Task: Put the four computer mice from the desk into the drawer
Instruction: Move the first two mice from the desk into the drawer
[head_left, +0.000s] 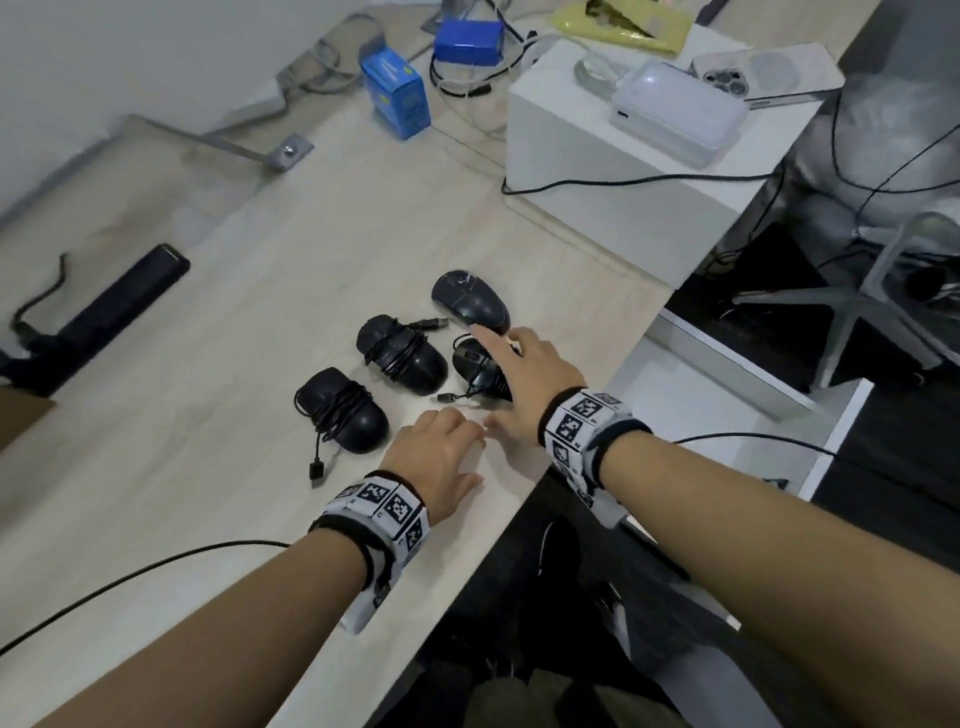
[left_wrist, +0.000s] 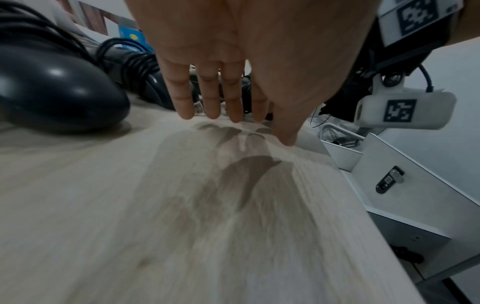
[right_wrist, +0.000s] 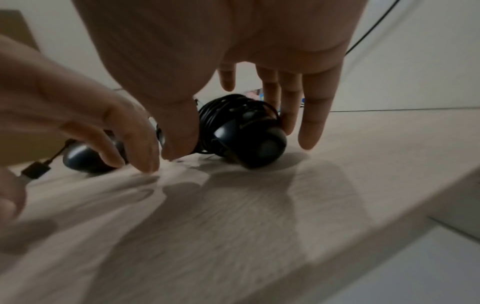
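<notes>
Four black computer mice lie on the light wood desk (head_left: 218, 467). Three have their cables wound round them: one at the front left (head_left: 343, 410), one in the middle (head_left: 400, 358) and one (head_left: 475, 371) under my right hand (head_left: 511, 374). The bare fourth mouse (head_left: 470, 301) lies just beyond. In the right wrist view my thumb (right_wrist: 179, 139) and straight fingers (right_wrist: 309, 127) straddle the wound mouse (right_wrist: 246, 131). My left hand (head_left: 452, 441) is flat with straight fingers just above the desk, holding nothing. The white drawer (head_left: 727, 400) stands pulled out below the desk's right edge.
A white box (head_left: 613, 171) with a pale device on top stands behind the mice. Blue boxes (head_left: 397, 96) and loose cables lie farther back. A black bar (head_left: 119, 312) lies at the left. A chair base (head_left: 857, 306) stands on the floor beyond the drawer.
</notes>
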